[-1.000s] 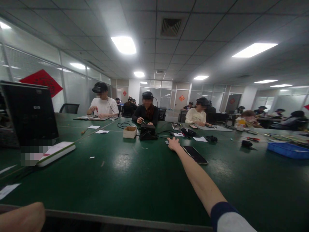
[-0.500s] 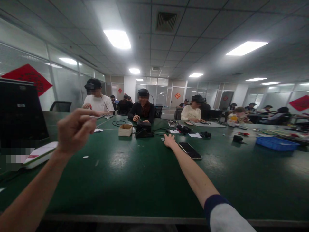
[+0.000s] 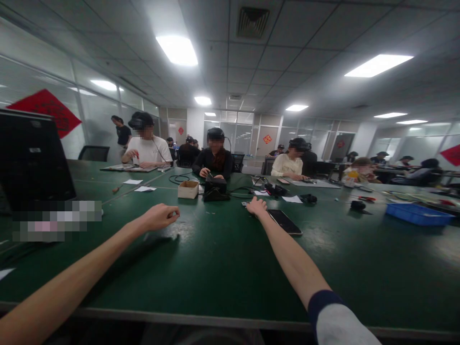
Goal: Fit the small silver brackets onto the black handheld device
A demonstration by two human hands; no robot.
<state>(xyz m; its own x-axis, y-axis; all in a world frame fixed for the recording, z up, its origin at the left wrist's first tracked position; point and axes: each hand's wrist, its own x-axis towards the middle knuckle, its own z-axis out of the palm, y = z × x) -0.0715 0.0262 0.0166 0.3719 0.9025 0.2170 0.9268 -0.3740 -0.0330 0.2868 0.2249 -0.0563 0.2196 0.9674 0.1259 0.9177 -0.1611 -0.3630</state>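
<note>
My left hand (image 3: 160, 217) hovers over the left-middle of the green table (image 3: 215, 268), its fingers curled in. Whether anything small sits inside them is hidden. Farther out, my right hand (image 3: 257, 206) rests low at the tabletop with fingers stretched and a little apart. A small pale, metallic-looking piece (image 3: 245, 204) lies right at the left side of its fingers; I cannot tell if they touch it. Just right of that hand lies a dark smartphone (image 3: 285, 222) with a light rim, partly behind my wrist.
Ahead stand a small open cardboard box (image 3: 188, 189) and a black device (image 3: 216, 189) with cables. A blue tray (image 3: 419, 213) sits at right, a black monitor (image 3: 34, 158) at left. Several people work across the table; paper slips (image 3: 145, 189) lie about.
My left hand has dropped from its raised place at left and moved right, down near the tabletop. My right hand stays beside the small piece. The view has shifted slightly.
</note>
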